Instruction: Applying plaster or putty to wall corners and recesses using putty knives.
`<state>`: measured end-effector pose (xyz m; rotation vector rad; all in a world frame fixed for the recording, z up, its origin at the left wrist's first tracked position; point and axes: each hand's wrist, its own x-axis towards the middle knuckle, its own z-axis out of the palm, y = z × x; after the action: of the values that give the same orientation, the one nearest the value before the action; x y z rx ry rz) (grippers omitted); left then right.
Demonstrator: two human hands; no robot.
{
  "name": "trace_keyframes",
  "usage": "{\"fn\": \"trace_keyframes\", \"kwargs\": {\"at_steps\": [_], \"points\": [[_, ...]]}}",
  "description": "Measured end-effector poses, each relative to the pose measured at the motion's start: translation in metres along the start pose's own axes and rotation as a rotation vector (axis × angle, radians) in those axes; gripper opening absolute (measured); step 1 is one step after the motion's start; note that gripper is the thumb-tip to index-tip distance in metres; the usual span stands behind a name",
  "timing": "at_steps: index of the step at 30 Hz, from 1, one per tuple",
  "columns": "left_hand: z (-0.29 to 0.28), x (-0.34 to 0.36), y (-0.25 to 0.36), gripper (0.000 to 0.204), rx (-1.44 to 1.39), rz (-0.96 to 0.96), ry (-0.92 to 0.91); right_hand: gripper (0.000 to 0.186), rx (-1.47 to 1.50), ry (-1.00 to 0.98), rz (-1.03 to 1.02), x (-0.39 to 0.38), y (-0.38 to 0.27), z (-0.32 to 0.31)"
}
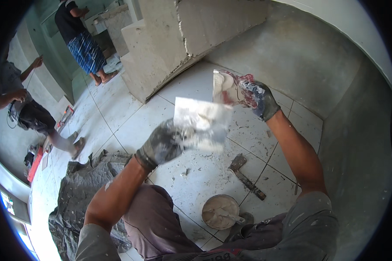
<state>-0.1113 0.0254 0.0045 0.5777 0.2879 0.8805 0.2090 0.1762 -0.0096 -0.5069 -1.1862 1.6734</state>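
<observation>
My left hand (163,141), in a dark grey glove, is closed on a broad, flat metal plastering blade (194,108) with white putty on its face. Farther right, my gloved right hand (265,101) grips a red putty scraper (227,92), also smeared with white putty. The two blades are held up close to each other over the floor; whether they touch I cannot tell. Below them, near my legs, stands a round bucket (204,208) of creamy white putty with a tool resting in it. A hatchet-like tool (249,182) lies on the tiles beyond the bucket.
White tiles (117,115) with scattered putty crumbs cover the floor. A crumpled dark sheet (80,187) lies at my left. The concrete stair underside (161,48) juts in ahead, and grey walls (291,43) close the right. Two other people (24,95) stand at the far left.
</observation>
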Motion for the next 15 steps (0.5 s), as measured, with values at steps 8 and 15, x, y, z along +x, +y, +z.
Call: {"fn": "trace_keyframes", "kwargs": {"at_steps": [8,15], "points": [[0.013,0.015,-0.024,0.038,0.227,0.226,0.242,0.036,0.193,-0.008,-0.258,-0.018,-0.03,0.055],[0.011,0.031,-0.024,0.026,0.938,0.466,0.291,0.046,-0.149,-0.271,-0.331,-0.046,-0.024,0.085]]}}
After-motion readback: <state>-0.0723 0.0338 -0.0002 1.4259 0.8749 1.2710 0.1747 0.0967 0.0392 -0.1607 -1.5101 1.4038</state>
